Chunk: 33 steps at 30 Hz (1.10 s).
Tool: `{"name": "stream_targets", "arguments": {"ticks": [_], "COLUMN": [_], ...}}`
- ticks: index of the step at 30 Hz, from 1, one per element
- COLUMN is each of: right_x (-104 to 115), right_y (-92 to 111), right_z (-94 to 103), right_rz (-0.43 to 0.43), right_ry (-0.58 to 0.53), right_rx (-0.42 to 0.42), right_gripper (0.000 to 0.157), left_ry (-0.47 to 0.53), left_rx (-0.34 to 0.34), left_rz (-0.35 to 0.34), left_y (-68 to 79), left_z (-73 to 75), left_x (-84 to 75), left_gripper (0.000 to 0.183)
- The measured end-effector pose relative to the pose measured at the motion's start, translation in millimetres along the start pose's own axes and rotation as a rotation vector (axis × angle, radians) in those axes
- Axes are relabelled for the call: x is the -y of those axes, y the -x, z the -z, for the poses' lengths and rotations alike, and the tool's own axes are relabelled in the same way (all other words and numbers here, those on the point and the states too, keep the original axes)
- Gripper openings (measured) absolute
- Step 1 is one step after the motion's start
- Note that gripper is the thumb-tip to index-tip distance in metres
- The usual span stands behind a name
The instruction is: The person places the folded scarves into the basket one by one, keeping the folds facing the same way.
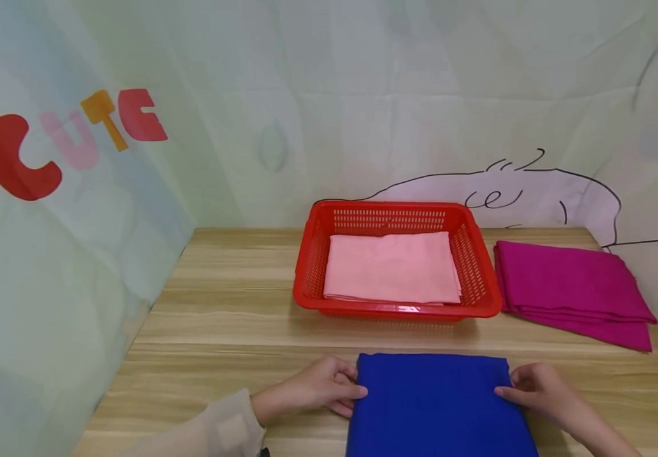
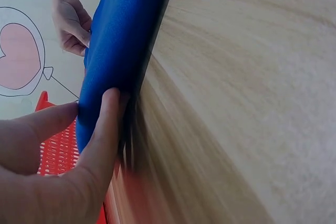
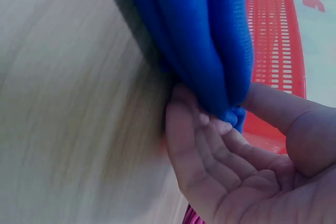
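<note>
A folded blue cloth [image 1: 437, 406] lies at the front of the table, several layers thick. At its left edge my left hand [image 1: 329, 387] pinches it, thumb on top and fingers against the side; the left wrist view shows the same grip on the blue cloth [image 2: 121, 35]. Across from it, my right hand [image 1: 543, 393] grips the right edge, its thumb on the upper face. In the right wrist view, fingers [image 3: 184, 140] of that hand tuck under the rounded folds. The cloth's near end runs out of the head view.
Behind the blue cloth stands a red plastic basket [image 1: 409, 310] with a folded pink cloth [image 1: 392, 266] inside. A folded magenta cloth [image 1: 575, 282] lies right of the basket. The wooden table [image 1: 220, 317] meets a printed curtain [image 1: 237, 127] at the back and sides.
</note>
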State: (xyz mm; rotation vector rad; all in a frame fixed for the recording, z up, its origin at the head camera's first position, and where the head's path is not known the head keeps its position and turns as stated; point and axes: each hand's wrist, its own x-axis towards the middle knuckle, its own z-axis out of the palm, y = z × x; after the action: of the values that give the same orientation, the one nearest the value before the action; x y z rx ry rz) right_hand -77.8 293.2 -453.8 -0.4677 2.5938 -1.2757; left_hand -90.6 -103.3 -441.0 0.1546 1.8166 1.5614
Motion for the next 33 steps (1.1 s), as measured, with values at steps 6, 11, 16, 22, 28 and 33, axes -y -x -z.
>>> {"name": "stream_targets", "arguments": {"ticks": [6, 11, 16, 22, 28, 33], "right_x": [3, 8, 7, 3, 3, 8], "right_y": [4, 4, 3, 3, 3, 4], "right_z": [4.5, 8.0, 8.7, 6.8, 0.4, -1.9], "right_rz": [-0.112, -0.226, -0.249, -0.227, -0.111, -0.153], "right_ry": [-0.072, -0.179, -0.232, -0.240, -0.236, -0.199], "right_rx": [0.047, 0.127, 0.188, 0.220, 0.196, 0.163], "right_gripper": [0.021, 0.024, 0.040, 0.039, 0.026, 0.028], "left_ry": [0.006, 0.013, 0.006, 0.011, 0.015, 0.016], "left_rx": [0.009, 0.011, 0.009, 0.024, 0.023, 0.023], "left_rz": [-0.006, -0.018, -0.015, -0.022, -0.030, -0.040], "left_y": [-0.4, 0.3, -0.7, -1.4, -1.3, -1.1], "left_z": [-0.7, -1.1, -1.3, -1.2, -2.2, -2.6], "left_x": [0.6, 1.2, 1.3, 1.0, 1.0, 0.8], "left_gripper": [0.030, 0.028, 0.025, 0.018, 0.016, 0.015]}}
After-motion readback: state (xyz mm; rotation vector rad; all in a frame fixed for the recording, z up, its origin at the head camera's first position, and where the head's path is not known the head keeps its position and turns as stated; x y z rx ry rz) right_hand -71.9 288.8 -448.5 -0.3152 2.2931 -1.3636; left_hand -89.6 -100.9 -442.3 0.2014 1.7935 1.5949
